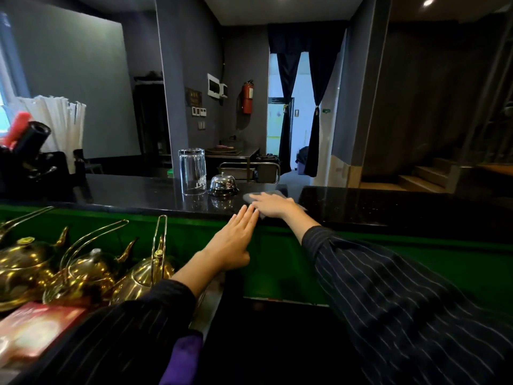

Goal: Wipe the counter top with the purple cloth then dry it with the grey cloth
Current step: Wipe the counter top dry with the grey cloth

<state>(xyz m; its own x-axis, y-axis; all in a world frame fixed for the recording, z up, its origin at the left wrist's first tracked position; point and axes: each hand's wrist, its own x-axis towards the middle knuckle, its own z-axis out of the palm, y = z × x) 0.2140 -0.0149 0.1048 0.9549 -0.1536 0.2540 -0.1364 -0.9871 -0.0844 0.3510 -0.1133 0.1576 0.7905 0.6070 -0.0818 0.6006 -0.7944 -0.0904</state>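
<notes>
Under the right fingers (259, 202), grey cloth (266, 195).

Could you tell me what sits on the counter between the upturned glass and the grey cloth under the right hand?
In the head view, a chrome service bell stands between the upturned glass and the grey cloth, which the right hand presses flat.
</notes>
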